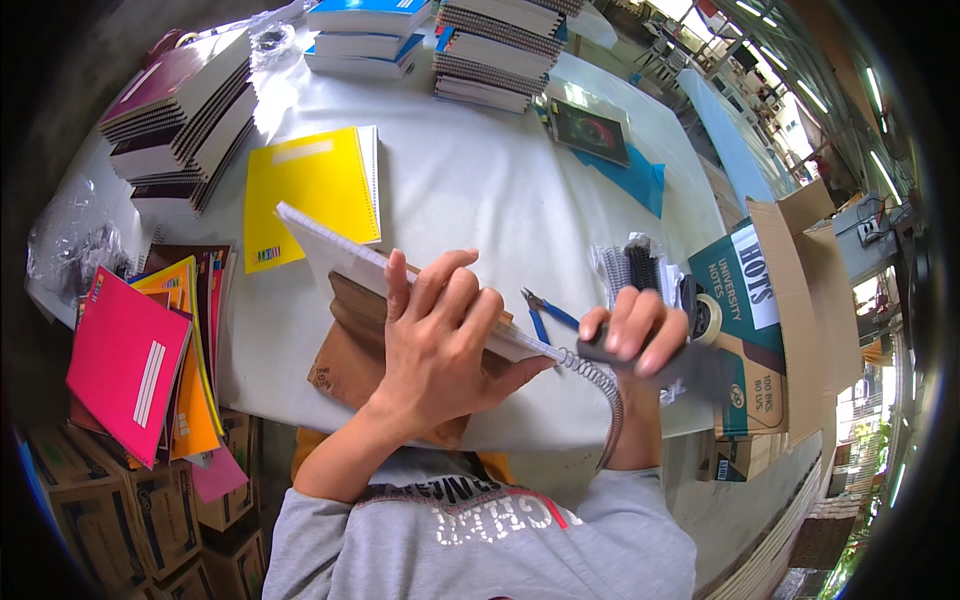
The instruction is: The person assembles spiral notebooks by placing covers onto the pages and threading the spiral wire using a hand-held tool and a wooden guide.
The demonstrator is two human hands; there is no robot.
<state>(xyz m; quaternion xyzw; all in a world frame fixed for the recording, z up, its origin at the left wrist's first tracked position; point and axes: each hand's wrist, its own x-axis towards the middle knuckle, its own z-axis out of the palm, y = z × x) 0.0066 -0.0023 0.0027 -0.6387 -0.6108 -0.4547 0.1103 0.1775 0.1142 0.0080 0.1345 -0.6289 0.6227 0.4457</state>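
Observation:
My left hand (437, 345) grips a white page block of a notebook (335, 240), its thumb along the near edge and several fingers raised over it. The block stands tilted against a brown cardboard-like support (345, 350). From its right corner a loose wire coil (604, 388) curves down toward me. My right hand (640, 330) is wrapped round a dark, long object (698, 372) beside that coil; motion blur hides its kind. Just beyond, between the hands, lie blue-handled cutting pliers (548, 310) on the table.
A yellow notebook (312, 195) lies beyond the block. Stacks of spiral notebooks (185, 125) and more notebooks (497, 55) stand at the back. Colourful covers (130, 365) pile up at left. Wire coils (640, 265), a tape roll (707, 318) and an open carton (745, 330) are at right.

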